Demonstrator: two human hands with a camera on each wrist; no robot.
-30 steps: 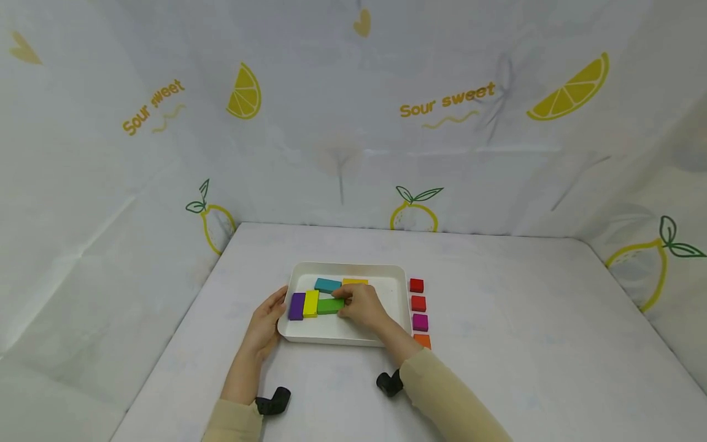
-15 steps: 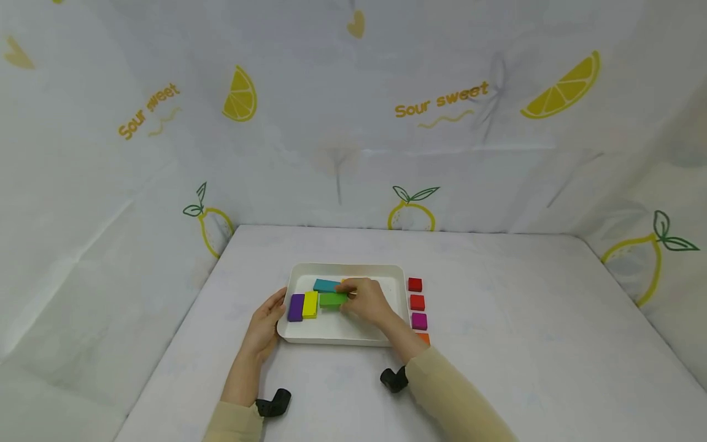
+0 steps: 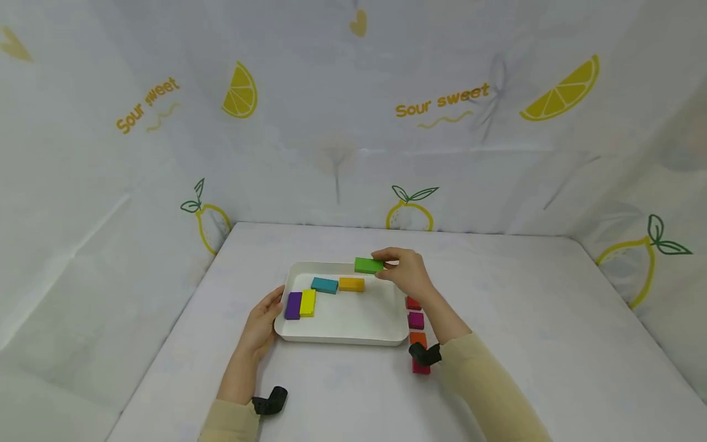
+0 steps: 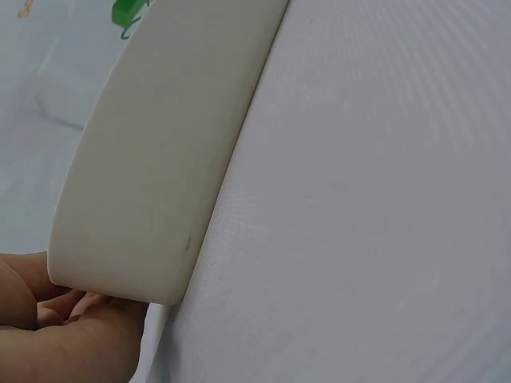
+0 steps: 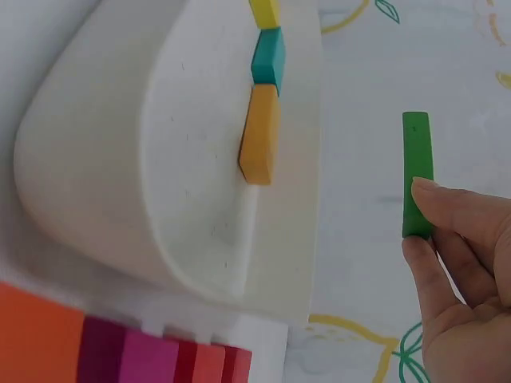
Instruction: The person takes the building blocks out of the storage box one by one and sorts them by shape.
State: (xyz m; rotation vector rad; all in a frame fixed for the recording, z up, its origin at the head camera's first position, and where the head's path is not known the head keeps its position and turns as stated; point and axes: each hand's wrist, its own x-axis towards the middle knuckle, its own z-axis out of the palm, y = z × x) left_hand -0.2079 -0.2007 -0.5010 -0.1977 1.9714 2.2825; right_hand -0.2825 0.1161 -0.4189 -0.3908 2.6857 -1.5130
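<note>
head view shows the right hand (image 3: 405,274) raised over the far right part of the white tray (image 3: 342,334). its thumb and fingers are curled and pinch one end of the green block (image 3: 368,265), which is in the air above the far rim of the tray and lies flat. right wrist view shows the same: the thumb tip presses on the near end of the green block (image 5: 417,171), and the other fingers are behind it.

the left hand (image 3: 259,325) rests at the left edge of the tray, with the fingers on the rim. left wrist view shows the fingers bent under the tray corner; how tight they hold i cannot tell.

inside the tray lie a purple block (image 3: 293,305) and a yellow block (image 3: 307,302) side by side at the left, then a teal block (image 3: 324,285) and an orange-yellow block (image 3: 351,284) at the far side. just right of the tray, small red, magenta and orange blocks (image 3: 416,320) stand in a row on the white table (image 3: 525,331). walls of pale cloth with lemon prints (image 3: 563,89) and the words "sour sweet" close the table on three sides.
</note>
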